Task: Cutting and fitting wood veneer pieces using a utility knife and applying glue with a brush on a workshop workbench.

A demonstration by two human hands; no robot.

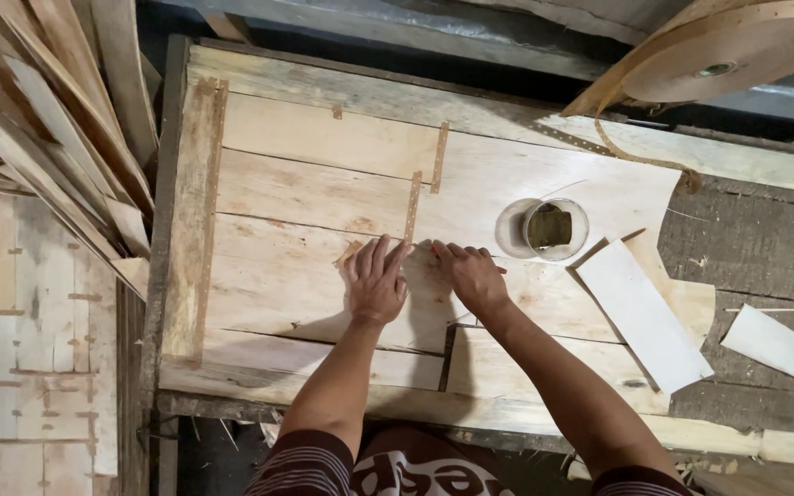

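A large sheet of thin pale wood veneer, pieced from several strips, lies flat on a workbench. Narrow brown paper tape strips run across its seams. My left hand lies flat on the veneer, fingers spread, pressing near the lower end of one tape strip. My right hand rests just to its right, fingers bent down onto the seam between two pieces. Neither hand holds anything that I can see.
A clear round cup with a dark wet pad stands right of my hands. A big roll of brown perforated tape sits at the top right. Loose veneer pieces lie to the right; stacked veneer strips lean at the left.
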